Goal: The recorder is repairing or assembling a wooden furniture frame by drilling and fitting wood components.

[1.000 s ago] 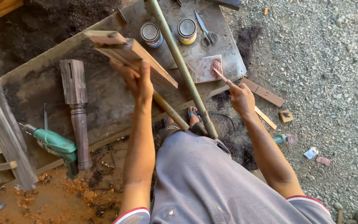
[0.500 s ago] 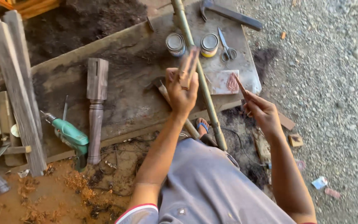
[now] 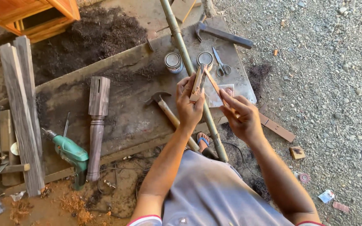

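Holding small wooden piece (image 3: 197, 86) upright in left hand (image 3: 190, 104), fingers closed round it, above board's (image 3: 126, 113) right half. Right hand (image 3: 241, 117) pinching thin wood strip (image 3: 214, 86) slanting against piece's top. Bamboo pole (image 3: 189, 67), two tins (image 3: 173, 62), scissors (image 3: 221, 62) beneath; hammer (image 3: 166, 109) near front edge.

Daylight was bright and warm, strongest on the grey gravel ground (image 3: 323, 83) at the right, which looked pale and slightly washed out. The left side lay in softer shade, where the orange wooden frame (image 3: 34, 16) and the dark patch of shavings (image 3: 93, 37) kept their colour. Both forearms caught direct sun and threw short, soft shadows onto the worn grey board (image 3: 126, 109). Focus was sharp throughout, with mild wide-angle bending at the edges.
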